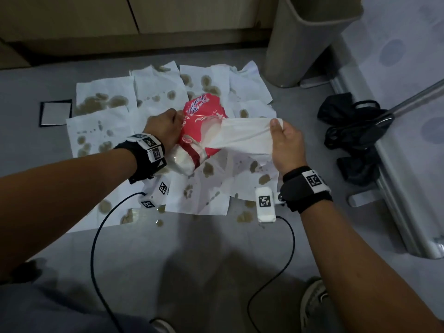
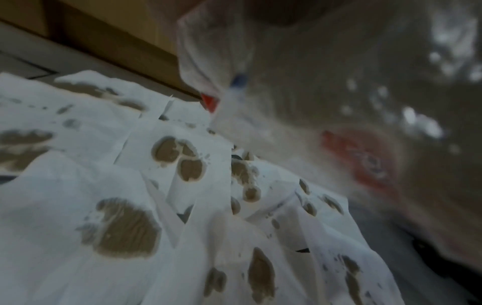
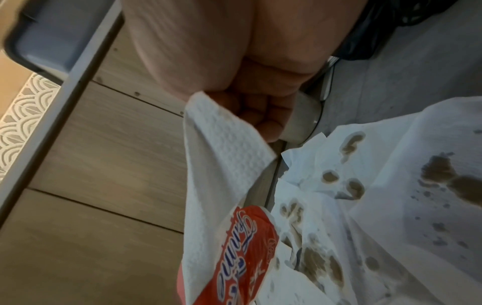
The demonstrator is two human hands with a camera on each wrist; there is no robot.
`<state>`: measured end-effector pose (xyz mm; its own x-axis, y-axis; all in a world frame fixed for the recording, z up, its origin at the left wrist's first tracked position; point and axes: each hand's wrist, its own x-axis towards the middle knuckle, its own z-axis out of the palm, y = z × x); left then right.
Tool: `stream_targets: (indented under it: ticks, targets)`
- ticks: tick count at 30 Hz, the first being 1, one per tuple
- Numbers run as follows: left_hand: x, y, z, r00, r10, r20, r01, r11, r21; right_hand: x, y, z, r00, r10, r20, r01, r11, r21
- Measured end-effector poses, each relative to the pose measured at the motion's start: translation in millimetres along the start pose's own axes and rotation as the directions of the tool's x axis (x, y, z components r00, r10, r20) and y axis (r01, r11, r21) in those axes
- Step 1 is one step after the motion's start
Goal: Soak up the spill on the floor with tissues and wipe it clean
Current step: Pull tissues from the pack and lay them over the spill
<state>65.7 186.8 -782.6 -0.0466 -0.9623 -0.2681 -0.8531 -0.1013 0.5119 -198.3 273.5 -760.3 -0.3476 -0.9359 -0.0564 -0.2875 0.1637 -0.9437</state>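
Observation:
My left hand (image 1: 165,127) grips a red and white tissue pack (image 1: 200,121) above the floor. A white tissue (image 1: 242,134) stretches from the pack's opening to my right hand (image 1: 282,138), which pinches its far end between thumb and fingers. In the right wrist view the tissue (image 3: 221,156) runs from my curled fingers (image 3: 260,115) down to the pack (image 3: 242,258). Below, several white tissues (image 1: 158,92) lie spread over the grey floor, blotched with brown spill stains (image 1: 115,102). The left wrist view shows these stained tissues (image 2: 122,225) close up and the blurred pack (image 2: 360,156).
A beige bin (image 1: 302,42) stands at the back right. Black bags (image 1: 353,131) lie by a metal frame (image 1: 396,212) on the right. A small dark-framed card (image 1: 56,112) lies left of the tissues. Wooden cabinet fronts (image 1: 120,18) run along the back. Small spill drops (image 1: 159,222) sit on bare floor.

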Motion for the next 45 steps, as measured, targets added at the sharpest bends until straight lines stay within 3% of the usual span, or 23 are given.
stream_targets:
  ticks: [5,10,15,20,28,34,40,45]
  targets:
    - [6,2,-5,1.000,-0.008,-0.003,0.008,0.998,0.057,4,1,-4,1.000,-0.001,-0.017,0.001,1.000,-0.015]
    - [6,-9,-12,0.997,-0.068,0.028,0.064,0.991,0.120,2,19,11,0.996,0.078,0.044,-0.076,0.996,-0.043]
    - [6,-25,-17,0.993,-0.112,0.038,0.104,0.978,0.181,-7,27,27,0.993,0.076,0.095,-0.072,0.996,-0.048]
    - [10,-43,-24,0.990,-0.143,0.016,0.140,0.980,0.138,-10,25,30,0.992,0.049,0.120,-0.043,0.998,-0.055]
    - [13,-61,-43,0.954,-0.277,-0.114,0.283,0.958,0.047,-5,58,-18,0.981,0.194,-0.025,-0.192,0.979,0.072]
    - [8,-28,-56,0.932,-0.327,-0.155,0.303,0.940,-0.158,-55,135,-49,0.926,0.285,0.248,-0.189,0.918,-0.350]
    - [2,-4,-49,0.953,-0.290,-0.083,0.264,0.934,-0.241,-89,188,-62,0.850,0.417,0.321,-0.164,0.790,-0.591]
    - [-4,-1,-54,0.951,-0.302,-0.063,0.273,0.920,-0.283,-87,199,-69,0.849,0.438,0.294,-0.180,0.765,-0.619]
